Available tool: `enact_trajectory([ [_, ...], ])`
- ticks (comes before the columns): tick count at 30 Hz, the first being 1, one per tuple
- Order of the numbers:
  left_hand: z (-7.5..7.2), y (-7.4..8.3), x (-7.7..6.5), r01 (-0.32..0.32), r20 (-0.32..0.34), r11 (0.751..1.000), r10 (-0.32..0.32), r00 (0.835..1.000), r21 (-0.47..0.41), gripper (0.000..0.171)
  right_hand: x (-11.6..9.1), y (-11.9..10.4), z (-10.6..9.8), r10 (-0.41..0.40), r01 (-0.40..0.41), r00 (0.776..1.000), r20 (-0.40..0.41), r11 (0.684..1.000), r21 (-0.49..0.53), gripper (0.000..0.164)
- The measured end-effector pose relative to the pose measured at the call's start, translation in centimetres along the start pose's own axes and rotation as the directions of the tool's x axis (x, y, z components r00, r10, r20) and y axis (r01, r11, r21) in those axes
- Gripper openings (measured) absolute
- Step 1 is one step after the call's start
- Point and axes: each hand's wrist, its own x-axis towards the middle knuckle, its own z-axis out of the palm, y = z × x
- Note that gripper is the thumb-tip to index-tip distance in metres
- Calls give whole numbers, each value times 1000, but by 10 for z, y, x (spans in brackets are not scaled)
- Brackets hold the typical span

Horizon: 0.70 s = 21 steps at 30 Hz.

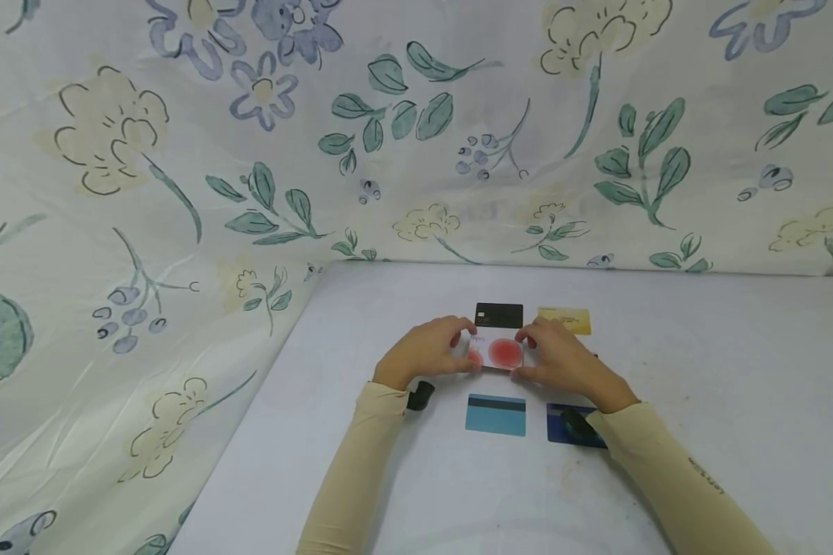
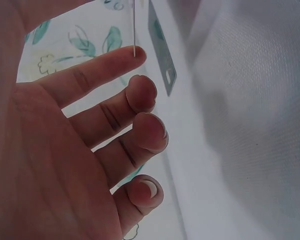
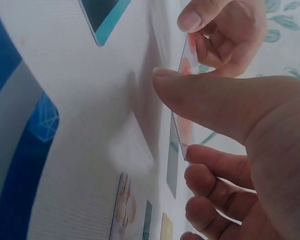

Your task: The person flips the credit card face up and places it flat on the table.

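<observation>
Both hands hold a white card (image 1: 504, 353) with red round patches, one at each short end. The left hand (image 1: 423, 351) pinches its left end between thumb and forefinger; in the left wrist view the other fingers (image 2: 149, 132) are loosely bent and free of it. At the right end, the right hand (image 1: 565, 361) grips with its thumb (image 3: 210, 100) on the near edge and forefinger on the far one. In the right wrist view the card (image 3: 186, 131) is raised off the table and seen almost edge-on, casting a shadow. Just behind it lies a black card (image 1: 503, 314) with a chip.
Beyond the right hand is a yellow card (image 1: 573, 318). Nearer the person lie a light blue card (image 1: 496, 420) with a dark stripe and a dark blue card (image 1: 554, 428), partly under the right wrist. A patterned pale card (image 3: 123, 206) shows beside the right hand. Floral cloth (image 1: 430, 154) borders the white table (image 1: 278, 432).
</observation>
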Motion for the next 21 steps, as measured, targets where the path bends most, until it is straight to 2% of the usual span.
enact_trajectory([
  [21, 4, 2, 2, 42, 33, 999, -43, 999, 25, 54, 0, 3, 6, -30, 30, 1000, -1, 999, -11, 52],
])
